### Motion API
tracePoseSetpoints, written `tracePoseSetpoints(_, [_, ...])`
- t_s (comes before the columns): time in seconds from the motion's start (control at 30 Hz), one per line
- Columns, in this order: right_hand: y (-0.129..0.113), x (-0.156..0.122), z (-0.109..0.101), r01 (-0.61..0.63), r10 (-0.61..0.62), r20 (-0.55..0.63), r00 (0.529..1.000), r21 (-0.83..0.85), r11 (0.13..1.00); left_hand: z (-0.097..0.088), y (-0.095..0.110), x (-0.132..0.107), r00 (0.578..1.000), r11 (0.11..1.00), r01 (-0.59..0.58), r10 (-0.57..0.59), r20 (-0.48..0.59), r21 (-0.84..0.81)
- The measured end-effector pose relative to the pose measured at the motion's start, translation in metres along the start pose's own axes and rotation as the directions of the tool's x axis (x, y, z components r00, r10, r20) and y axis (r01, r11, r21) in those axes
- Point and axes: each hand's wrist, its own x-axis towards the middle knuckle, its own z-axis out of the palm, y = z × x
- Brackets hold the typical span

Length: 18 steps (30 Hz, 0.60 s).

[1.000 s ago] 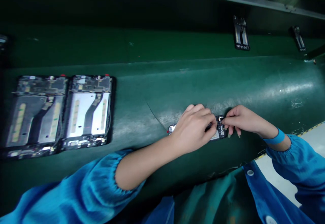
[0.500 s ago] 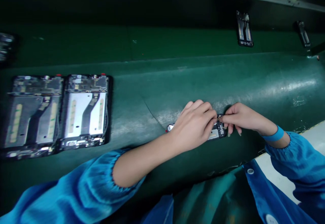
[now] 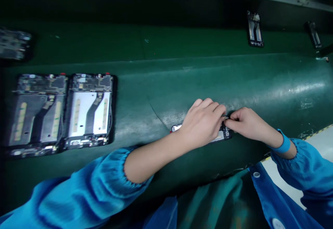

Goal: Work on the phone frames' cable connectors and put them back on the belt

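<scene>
An opened phone (image 3: 221, 136) lies on the green bench, its inner parts facing up. My left hand (image 3: 204, 121) is closed and reaches across it, hiding its middle. The left fingertips meet near the phone's right end; whatever they pinch is hidden. At that same end my right hand (image 3: 244, 123) is closed, thumb and forefinger pressed together at the phone's upper corner. Something too small to name may be between them. A thin dark wire (image 3: 157, 116) sticks out from the phone's left end, up and to the left.
Two opened phones (image 3: 90, 113) lie side by side on the left of the green bench (image 3: 145, 80). Along the raised back strip (image 3: 109, 43) are another opened phone (image 3: 255, 29), a farther one (image 3: 314, 35) and part of one (image 3: 14, 43) at the left edge.
The view has shifted slightly, so the back phones appear farther right. My right hand's lower fingers have curled in. Both hands stay at the phone's right end.
</scene>
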Motion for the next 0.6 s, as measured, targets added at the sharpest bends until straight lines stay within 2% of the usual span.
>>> tracePoseSetpoints(0.1, [0.003, -0.016, -0.006, 0.139, -0.138, -0.017, 0.990, 0.136, 0.981, -0.006, -0.002, -0.004, 0.998, 1.000, 0.006, -0.007, -0.062, -0.019])
tracePoseSetpoints(0.17, [0.003, -0.028, -0.009, 0.268, -0.252, -0.097, 0.963, 0.233, 0.935, -0.013, -0.004, -0.011, 0.996, 0.999, -0.032, 0.029, -0.087, -0.031])
tracePoseSetpoints(0.2, [0.004, -0.033, -0.009, 0.352, -0.316, -0.177, 0.932, 0.233, 0.907, -0.016, -0.005, -0.016, 0.994, 0.998, -0.059, 0.056, -0.090, -0.026])
tracePoseSetpoints(0.27, [0.006, -0.042, -0.003, 0.509, -0.443, -0.308, 0.842, 0.179, 0.842, -0.021, -0.007, -0.026, 0.989, 0.992, -0.126, 0.126, -0.075, 0.007])
tracePoseSetpoints(0.37, [0.012, -0.044, 0.018, 0.628, -0.560, -0.409, 0.720, 0.041, 0.777, -0.023, -0.010, -0.038, 0.973, 0.972, -0.226, 0.229, -0.032, 0.063])
tracePoseSetpoints(0.47, [0.019, -0.040, 0.038, 0.657, -0.679, -0.381, 0.628, -0.208, 0.724, -0.019, -0.011, -0.042, 0.965, 0.962, -0.261, 0.260, 0.023, 0.079])
tracePoseSetpoints(0.53, [0.022, -0.038, 0.043, 0.672, -0.724, -0.322, 0.610, -0.275, 0.688, -0.017, -0.012, -0.042, 0.968, 0.965, -0.249, 0.245, 0.056, 0.080])
tracePoseSetpoints(0.6, [0.025, -0.037, 0.040, 0.673, -0.726, -0.285, 0.625, -0.275, 0.687, -0.016, -0.012, -0.041, 0.971, 0.968, -0.236, 0.231, 0.071, 0.085])
